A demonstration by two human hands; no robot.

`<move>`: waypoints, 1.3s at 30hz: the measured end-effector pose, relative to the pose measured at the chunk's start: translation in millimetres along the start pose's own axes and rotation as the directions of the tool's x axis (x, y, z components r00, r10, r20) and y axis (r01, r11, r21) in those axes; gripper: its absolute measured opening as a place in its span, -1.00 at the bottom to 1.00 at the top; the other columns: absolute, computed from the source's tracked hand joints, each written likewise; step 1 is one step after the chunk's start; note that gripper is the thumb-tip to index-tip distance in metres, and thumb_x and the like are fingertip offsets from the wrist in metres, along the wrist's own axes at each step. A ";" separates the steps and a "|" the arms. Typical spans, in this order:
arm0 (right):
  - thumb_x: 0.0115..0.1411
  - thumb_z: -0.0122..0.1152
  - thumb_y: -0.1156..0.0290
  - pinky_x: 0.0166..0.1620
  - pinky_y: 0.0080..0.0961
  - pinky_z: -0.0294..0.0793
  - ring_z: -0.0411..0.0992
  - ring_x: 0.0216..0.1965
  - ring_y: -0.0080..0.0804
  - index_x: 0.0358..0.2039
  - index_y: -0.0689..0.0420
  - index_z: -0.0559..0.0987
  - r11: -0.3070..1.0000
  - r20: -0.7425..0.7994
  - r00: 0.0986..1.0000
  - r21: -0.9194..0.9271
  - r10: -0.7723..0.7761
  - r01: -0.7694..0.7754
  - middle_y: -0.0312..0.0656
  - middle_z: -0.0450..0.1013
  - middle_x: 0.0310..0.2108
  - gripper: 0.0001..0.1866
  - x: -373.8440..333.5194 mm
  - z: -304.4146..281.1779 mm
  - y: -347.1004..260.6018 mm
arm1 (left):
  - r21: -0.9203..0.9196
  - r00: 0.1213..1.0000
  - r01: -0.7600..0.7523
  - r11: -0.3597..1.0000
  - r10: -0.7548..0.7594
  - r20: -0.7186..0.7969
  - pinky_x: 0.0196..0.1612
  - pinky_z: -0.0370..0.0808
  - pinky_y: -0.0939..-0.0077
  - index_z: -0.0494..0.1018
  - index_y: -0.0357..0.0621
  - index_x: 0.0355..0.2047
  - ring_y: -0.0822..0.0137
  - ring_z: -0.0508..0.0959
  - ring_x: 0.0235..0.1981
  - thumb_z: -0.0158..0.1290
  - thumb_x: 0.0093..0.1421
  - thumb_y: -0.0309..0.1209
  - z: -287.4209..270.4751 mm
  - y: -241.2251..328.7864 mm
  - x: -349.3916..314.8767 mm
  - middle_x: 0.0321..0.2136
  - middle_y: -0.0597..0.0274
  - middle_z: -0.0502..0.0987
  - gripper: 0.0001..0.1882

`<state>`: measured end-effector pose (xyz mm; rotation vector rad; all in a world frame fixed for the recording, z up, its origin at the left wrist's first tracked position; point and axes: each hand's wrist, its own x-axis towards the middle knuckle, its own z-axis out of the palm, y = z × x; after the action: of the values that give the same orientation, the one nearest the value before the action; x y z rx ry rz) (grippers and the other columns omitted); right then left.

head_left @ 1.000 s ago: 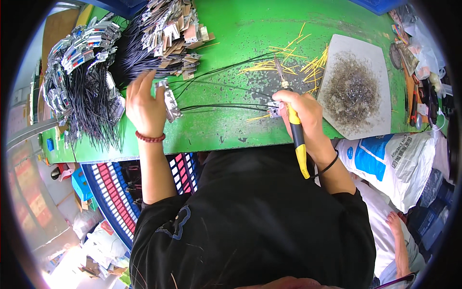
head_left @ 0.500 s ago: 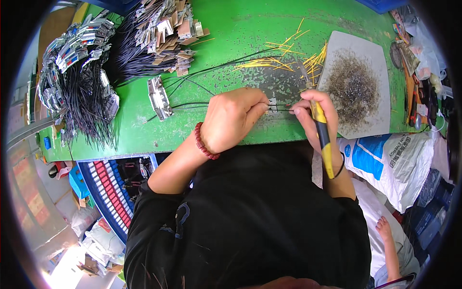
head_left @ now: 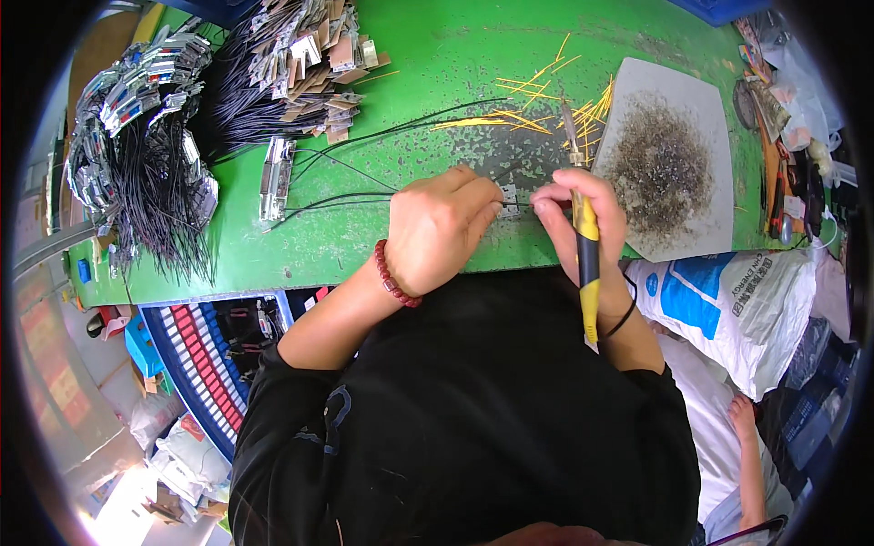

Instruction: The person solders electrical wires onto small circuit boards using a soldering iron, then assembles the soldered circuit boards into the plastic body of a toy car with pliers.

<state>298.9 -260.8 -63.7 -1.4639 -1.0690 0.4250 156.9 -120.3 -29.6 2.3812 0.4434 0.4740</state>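
My left hand point(head_left: 442, 218), a red bead bracelet at its wrist, has thumb and forefinger pinched on a black wire point(head_left: 350, 198). Toward the left, that wire runs to a silver metal part point(head_left: 276, 180) lying on the bench. A small pale piece point(head_left: 510, 195) shows between my hands; its kind is too small to tell. My right hand point(head_left: 592, 214) is closed around a slim tool with a yellow-and-black handle point(head_left: 588, 255) and a narrow metal shaft, pointing away from me. Its thumb and forefinger are close to the wire's end; whether they touch it is unclear.
Bundles of black wires with metal parts point(head_left: 146, 136) and brown tabs point(head_left: 319, 82) fill the left back of the green bench point(head_left: 437, 45). Thin yellow sticks point(head_left: 496, 118) lie beyond my hands. A grey board point(head_left: 637, 82) bears dark grit. Another person's hand point(head_left: 742, 417) shows at lower right.
Both hands have shifted slightly left, and the tool in my right hand stands more upright. The silver part has turned and moved left.
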 end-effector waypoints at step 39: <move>0.20 0.17 0.61 -0.30 -0.61 0.50 0.53 -0.38 -0.54 -0.06 0.23 0.43 0.990 -0.081 0.996 0.138 0.043 -0.031 -0.14 0.57 -0.40 -0.71 -11.2 2.1 5.6 | -0.345 0.995 0.044 0.938 -0.071 -0.065 -0.45 0.47 0.39 0.55 -0.15 -0.45 0.20 0.53 -0.50 0.21 -0.02 -0.57 24.8 0.7 -3.7 -0.54 0.19 0.50 -0.90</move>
<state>293.6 -267.8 -72.9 -1.3697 -0.9291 0.4503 164.8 -135.8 -47.7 2.0135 0.4255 0.5682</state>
